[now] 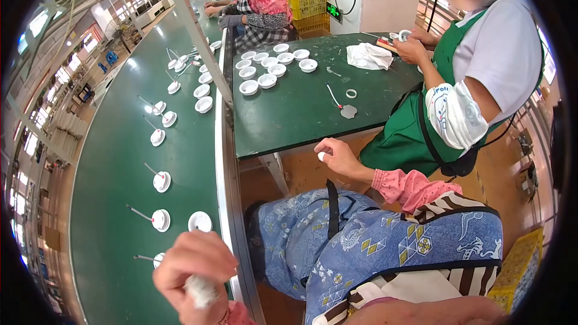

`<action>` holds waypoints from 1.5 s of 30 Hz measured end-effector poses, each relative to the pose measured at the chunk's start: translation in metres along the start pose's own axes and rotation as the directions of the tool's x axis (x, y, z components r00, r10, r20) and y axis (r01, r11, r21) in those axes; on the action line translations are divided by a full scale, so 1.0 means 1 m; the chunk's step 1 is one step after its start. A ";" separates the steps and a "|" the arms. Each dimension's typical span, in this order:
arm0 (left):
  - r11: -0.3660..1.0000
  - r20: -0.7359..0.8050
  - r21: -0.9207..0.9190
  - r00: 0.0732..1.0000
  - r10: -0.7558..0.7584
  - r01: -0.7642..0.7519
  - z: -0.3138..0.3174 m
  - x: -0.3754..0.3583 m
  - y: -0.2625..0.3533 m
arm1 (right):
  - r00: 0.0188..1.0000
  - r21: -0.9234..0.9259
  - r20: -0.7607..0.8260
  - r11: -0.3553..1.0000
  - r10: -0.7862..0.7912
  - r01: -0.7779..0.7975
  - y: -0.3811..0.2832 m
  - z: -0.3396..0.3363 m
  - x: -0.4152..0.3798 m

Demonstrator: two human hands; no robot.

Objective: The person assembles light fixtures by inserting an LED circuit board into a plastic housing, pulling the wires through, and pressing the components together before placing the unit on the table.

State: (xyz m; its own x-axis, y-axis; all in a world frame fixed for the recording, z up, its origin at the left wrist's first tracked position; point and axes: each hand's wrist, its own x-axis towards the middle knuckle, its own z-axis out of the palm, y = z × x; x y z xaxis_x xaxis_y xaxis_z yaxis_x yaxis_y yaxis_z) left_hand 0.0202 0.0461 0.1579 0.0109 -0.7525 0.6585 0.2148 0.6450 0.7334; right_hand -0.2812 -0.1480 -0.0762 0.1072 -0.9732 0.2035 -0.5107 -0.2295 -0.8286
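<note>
Both hands busy by the conveyor belt (120,162)

Our left hand (192,271) gripped a white piece (201,292) over the belt; our right hand (340,157) (off the belt, by the table) pinched a small white bit (321,156).

On the conveyor belt (120,162) white caps (161,181) lie in a row running away from the left hand (192,274), while right of the belt the table (289,114) carries a cluster of caps (268,67) at its far-left corner, a cloth (368,56) farther right.

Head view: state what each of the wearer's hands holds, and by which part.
Left hand grips a small white piece, mostly hidden. Right hand pinches a tiny white part at its fingertips.
</note>
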 end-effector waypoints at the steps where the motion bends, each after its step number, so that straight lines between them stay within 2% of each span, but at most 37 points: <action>1: 0.988 -0.031 0.106 0.993 -0.111 0.114 0.006 -0.001 -0.001 | 1.000 0.008 -0.002 1.000 0.020 -0.020 0.003 -0.005 0.002; 2: 0.949 -0.087 0.231 0.976 -0.199 0.214 0.012 -0.003 -0.001 | 0.999 0.016 -0.004 0.999 0.040 -0.040 0.006 -0.009 0.002; 3: 0.930 -0.052 0.268 0.968 -0.245 0.250 0.013 -0.004 -0.001 | 0.998 0.024 -0.006 0.998 0.063 -0.063 0.009 -0.012 0.002; 4: 0.883 0.003 0.326 0.934 -0.357 0.337 0.009 -0.004 -0.007 | 0.999 0.045 -0.004 0.998 0.049 -0.049 0.019 -0.004 0.010; 5: 0.821 0.051 0.386 0.879 -0.474 0.420 0.008 -0.001 0.002 | 0.999 0.065 -0.001 0.997 0.045 -0.044 0.014 0.000 0.008; 6: 0.780 0.080 0.365 0.817 -0.571 0.509 0.007 -0.001 0.004 | 0.999 0.085 0.003 0.996 0.040 -0.040 0.011 0.005 0.006; 7: 0.770 0.120 0.433 0.816 -0.565 0.469 0.010 0.000 0.005 | 1.000 0.115 0.023 0.993 0.010 -0.012 0.006 0.010 0.003; 9: 0.718 0.125 0.504 0.782 -0.610 0.480 0.019 0.002 0.004 | 0.997 0.049 0.063 0.998 -0.041 0.038 0.000 0.013 -0.001; 12: 0.625 0.081 0.529 0.699 -0.710 0.574 0.017 -0.011 -0.017 | 0.929 -0.361 -0.123 0.887 -0.349 0.286 0.008 -0.004 0.020; 13: 0.587 0.049 0.513 0.662 -0.748 0.626 0.015 -0.017 -0.021 | 0.910 -0.446 -0.169 0.853 -0.379 0.272 0.017 -0.017 0.026; 15: 0.507 -0.015 0.480 0.584 -0.811 0.716 0.008 -0.032 -0.028 | 0.884 -0.546 -0.305 0.826 -0.355 0.143 0.022 -0.047 0.034; 16: 0.533 -0.017 0.450 0.604 -0.797 0.717 0.005 -0.036 -0.032 | 0.876 -0.578 -0.326 0.808 -0.356 0.113 0.032 -0.059 0.037; 18: 0.478 -0.093 0.409 0.557 -0.825 0.777 0.007 -0.041 -0.041 | 0.871 -0.642 -0.348 0.765 -0.346 0.047 0.055 -0.075 0.044; 20: 0.431 -0.139 0.331 0.495 -0.858 0.839 0.002 -0.050 -0.048 | 0.893 -0.630 -0.322 0.775 -0.313 0.045 0.065 -0.074 0.045; 24: 0.523 -0.081 0.405 0.600 -0.796 0.750 0.001 -0.051 -0.069 | 0.896 -0.620 -0.282 0.777 -0.344 0.104 0.061 -0.056 0.055; 27: 0.567 -0.068 0.271 0.603 -0.795 0.778 -0.009 -0.072 -0.097 | 0.905 -0.608 -0.243 0.781 -0.349 0.138 0.052 -0.048 0.071; 29: 0.492 -0.157 0.256 0.538 -0.828 0.832 -0.011 -0.086 -0.119 | 0.920 -0.597 -0.210 0.788 -0.332 0.148 0.048 -0.044 0.073; 30: 0.419 -0.186 0.267 0.473 -0.861 0.868 -0.012 -0.086 -0.124 | 0.925 -0.592 -0.197 0.791 -0.326 0.153 0.047 -0.045 0.077; 33: 0.527 -0.222 0.312 0.600 -0.768 0.790 0.004 -0.074 -0.145 | 0.933 -0.581 -0.176 0.798 -0.314 0.159 0.047 -0.048 0.085; 34: 0.579 -0.274 0.261 0.634 -0.723 0.773 0.011 -0.078 -0.157 | 0.933 -0.579 -0.180 0.800 -0.311 0.155 0.048 -0.046 0.086; 37: 0.419 -0.294 0.085 0.425 -0.856 0.904 0.015 -0.074 -0.169 | 0.929 -0.570 -0.202 0.808 -0.312 0.148 0.044 -0.043 0.091; 42: 0.484 -0.229 0.319 0.562 -0.795 0.815 0.022 -0.059 -0.180 | 0.935 -0.588 -0.135 0.786 -0.327 0.190 0.045 -0.037 0.109; 44: 0.445 -0.234 0.299 0.517 -0.823 0.844 0.021 -0.057 -0.180 | 0.943 -0.598 -0.099 0.777 -0.316 0.197 0.047 -0.039 0.115; 45: 0.426 -0.234 0.291 0.495 -0.837 0.857 0.020 -0.057 -0.181 | 0.927 -0.553 -0.150 0.806 -0.343 0.209 0.048 -0.040 0.119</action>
State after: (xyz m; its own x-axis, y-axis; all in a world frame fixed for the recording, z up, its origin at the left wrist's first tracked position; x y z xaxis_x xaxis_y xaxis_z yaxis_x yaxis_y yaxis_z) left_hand -0.0391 -0.0248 -0.0094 0.0537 -0.9435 -0.3269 -0.1830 -0.3311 0.9257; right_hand -0.3274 -0.2744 -0.0707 0.1465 -0.8213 0.5513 -0.8614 -0.3800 -0.3371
